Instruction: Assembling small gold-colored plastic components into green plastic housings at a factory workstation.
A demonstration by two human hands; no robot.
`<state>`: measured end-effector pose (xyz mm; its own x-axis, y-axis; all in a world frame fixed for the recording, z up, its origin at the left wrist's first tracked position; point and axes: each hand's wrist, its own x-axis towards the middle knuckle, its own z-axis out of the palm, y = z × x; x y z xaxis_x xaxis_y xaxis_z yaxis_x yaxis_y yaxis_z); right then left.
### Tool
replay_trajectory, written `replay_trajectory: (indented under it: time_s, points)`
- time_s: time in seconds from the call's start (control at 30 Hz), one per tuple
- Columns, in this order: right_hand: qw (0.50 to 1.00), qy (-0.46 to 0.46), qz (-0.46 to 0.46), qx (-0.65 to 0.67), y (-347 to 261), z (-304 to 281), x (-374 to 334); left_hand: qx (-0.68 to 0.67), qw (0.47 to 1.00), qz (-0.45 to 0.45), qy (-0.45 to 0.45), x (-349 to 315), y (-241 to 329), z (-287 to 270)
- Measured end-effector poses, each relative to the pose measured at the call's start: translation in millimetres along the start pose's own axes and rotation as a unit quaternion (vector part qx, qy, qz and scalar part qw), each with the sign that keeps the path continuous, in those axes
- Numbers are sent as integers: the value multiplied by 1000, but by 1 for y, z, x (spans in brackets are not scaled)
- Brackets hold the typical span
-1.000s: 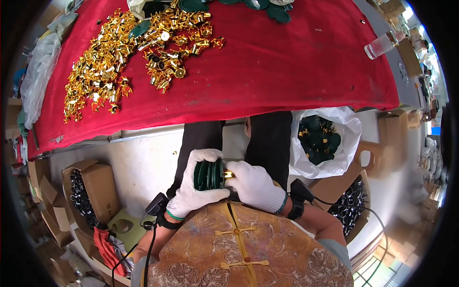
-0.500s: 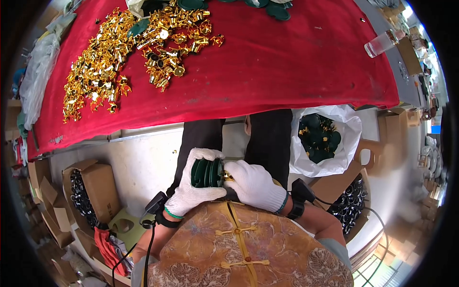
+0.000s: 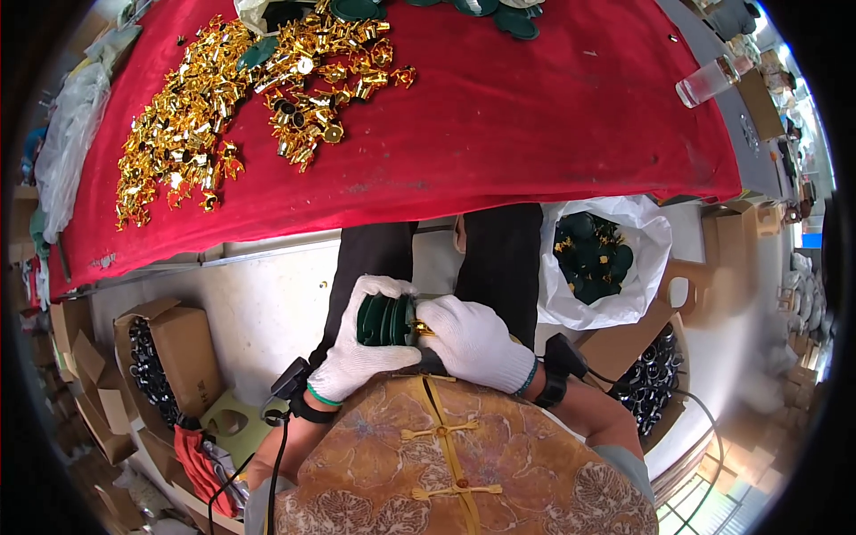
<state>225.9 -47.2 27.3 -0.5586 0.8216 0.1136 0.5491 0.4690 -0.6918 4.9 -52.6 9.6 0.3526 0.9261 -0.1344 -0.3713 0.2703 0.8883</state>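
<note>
White knit gloves cover both of my hands, which meet just above my lap. My left hand is wrapped round a stack of dark green discs, thumb on the near side and fingers on the far side. Against the right end of that stack, my right hand grips a small shiny gold fitting, mostly covered by its fingers. On the red-covered table ahead lies a big heap of similar gold fittings, with more green discs at the far edge.
An open white bag by my right leg holds green discs with gold parts on them. Cardboard boxes of dark round parts stand at both sides. A clear glass bottle lies at the table's right edge. Cables run from my wrist straps.
Both hands keep nearly the same place and grip. The whole view has shifted very slightly.
</note>
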Motion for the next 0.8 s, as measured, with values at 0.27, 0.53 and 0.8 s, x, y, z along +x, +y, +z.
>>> replay_trajectory:
  time_s: [0.27, 0.53, 0.8]
  points:
    - [883, -65, 292, 361, -8, -12, 13, 116, 991, 60, -15, 4, 1, 2]
    - [939, -13, 303, 164, 0, -95, -2, -234, 968, -74, 42, 16, -6, 14]
    - [890, 167, 156, -394, 45, -193, 17, -258, 961, -87, 52, 14, -15, 0]
